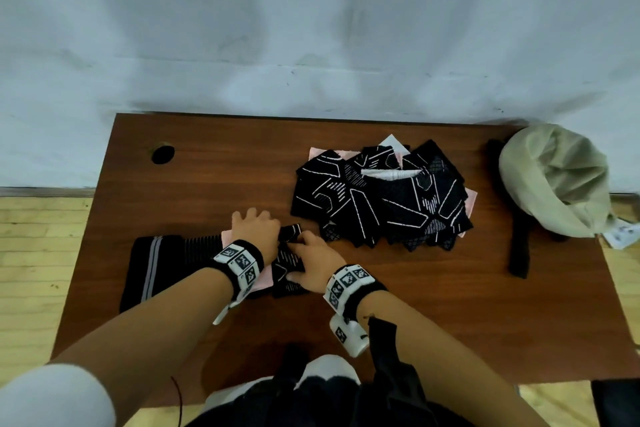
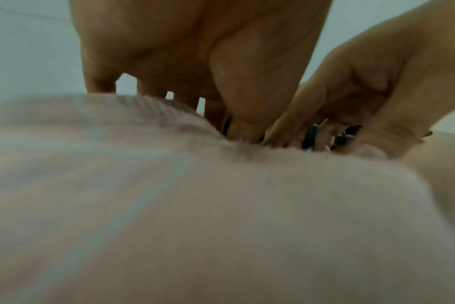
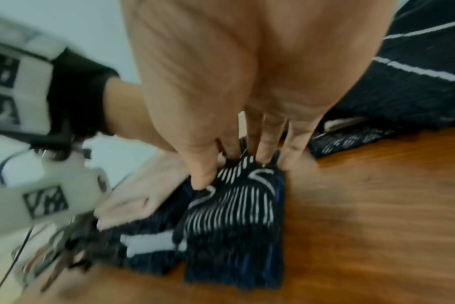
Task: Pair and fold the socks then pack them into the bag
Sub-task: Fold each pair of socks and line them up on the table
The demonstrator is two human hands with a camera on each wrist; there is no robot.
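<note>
- Hands met over a black patterned sock (image 1: 289, 267) at the near centre of the wooden table (image 1: 450, 305).
- Right hand (image 1: 313, 262) pinched that sock, thumb and fingertips (image 3: 266, 152) curled onto its striped fabric.
- Left hand (image 1: 254, 227) pressed on a pink sock (image 2: 221, 205); its grip could not be told.
- Black sock with grey stripes (image 1: 152, 270) lay just left of the hands.
- Pile of black patterned socks (image 1: 381, 198) sat farther back, centre-right.
- Beige bag (image 1: 554, 180) stood open at the far right corner.
</note>
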